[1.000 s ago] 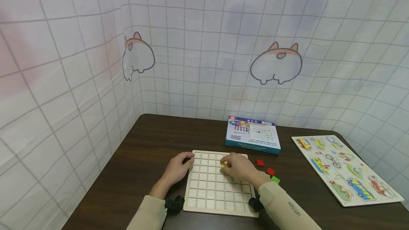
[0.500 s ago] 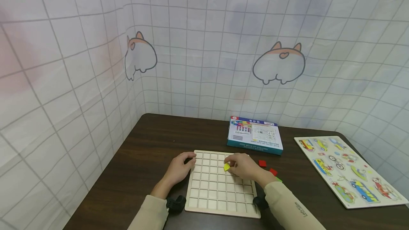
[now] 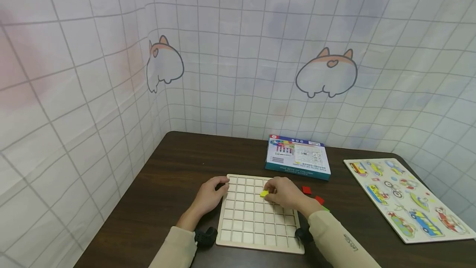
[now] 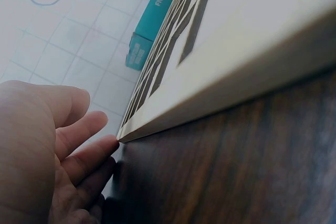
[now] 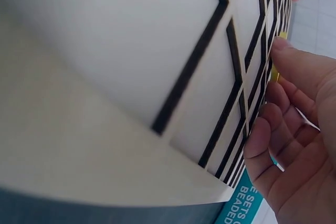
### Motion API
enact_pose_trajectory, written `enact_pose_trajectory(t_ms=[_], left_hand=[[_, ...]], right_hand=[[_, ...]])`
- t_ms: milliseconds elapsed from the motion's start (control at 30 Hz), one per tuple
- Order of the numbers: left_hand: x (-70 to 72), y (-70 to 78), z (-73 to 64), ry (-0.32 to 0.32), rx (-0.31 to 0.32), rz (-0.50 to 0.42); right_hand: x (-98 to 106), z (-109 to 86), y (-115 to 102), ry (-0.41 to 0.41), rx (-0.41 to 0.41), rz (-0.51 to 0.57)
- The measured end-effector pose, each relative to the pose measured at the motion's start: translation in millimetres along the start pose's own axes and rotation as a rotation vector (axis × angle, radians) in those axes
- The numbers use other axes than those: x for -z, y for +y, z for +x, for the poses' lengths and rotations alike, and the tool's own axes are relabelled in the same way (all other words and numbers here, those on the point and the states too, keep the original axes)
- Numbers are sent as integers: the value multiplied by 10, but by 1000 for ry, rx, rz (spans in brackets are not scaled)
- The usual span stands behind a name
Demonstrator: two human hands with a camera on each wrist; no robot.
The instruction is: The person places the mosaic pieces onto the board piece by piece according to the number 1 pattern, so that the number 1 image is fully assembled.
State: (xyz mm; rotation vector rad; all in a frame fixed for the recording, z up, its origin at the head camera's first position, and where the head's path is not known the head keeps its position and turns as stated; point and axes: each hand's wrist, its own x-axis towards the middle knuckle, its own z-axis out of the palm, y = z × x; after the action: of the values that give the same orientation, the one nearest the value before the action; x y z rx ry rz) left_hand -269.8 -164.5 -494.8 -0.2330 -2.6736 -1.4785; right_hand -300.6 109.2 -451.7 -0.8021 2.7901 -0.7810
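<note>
A light wooden board (image 3: 243, 224) with a grid of square cells lies on the dark table. Over its far part, my right hand (image 3: 285, 193) pinches a yellow square tile (image 3: 264, 193) between thumb and fingers. The tile (image 5: 275, 72) shows partly behind the thumb in the right wrist view. At the board's far left corner, my left hand (image 3: 209, 197) has relaxed fingers, with fingertips (image 4: 113, 142) right at the edge. To the right of the board are red tiles (image 3: 306, 190) and a green tile (image 3: 325, 209), the green one mostly hidden by the right forearm.
A flat teal-and-white box (image 3: 297, 158) lies behind the board. On the right is a large picture puzzle board (image 3: 403, 197) with vehicles on it. A white cloth (image 3: 238, 53) with grid lines hangs behind and left of the table (image 3: 208, 152).
The yellow tile, mostly hidden by the right fingers at first, now shows more and lies flatter. The left hand stays at the board's corner. The head view has shifted slightly.
</note>
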Motion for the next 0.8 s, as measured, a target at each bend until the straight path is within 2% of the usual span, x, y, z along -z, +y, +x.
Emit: enact_pose_trajectory(t_ms=[400, 800], left_hand=[[-8, -8, 15, 0, -4, 2], [-5, -13, 13, 1, -15, -5]], right_hand=[[9, 21, -8, 34, -8, -21], [-44, 160, -132, 26, 3, -53]])
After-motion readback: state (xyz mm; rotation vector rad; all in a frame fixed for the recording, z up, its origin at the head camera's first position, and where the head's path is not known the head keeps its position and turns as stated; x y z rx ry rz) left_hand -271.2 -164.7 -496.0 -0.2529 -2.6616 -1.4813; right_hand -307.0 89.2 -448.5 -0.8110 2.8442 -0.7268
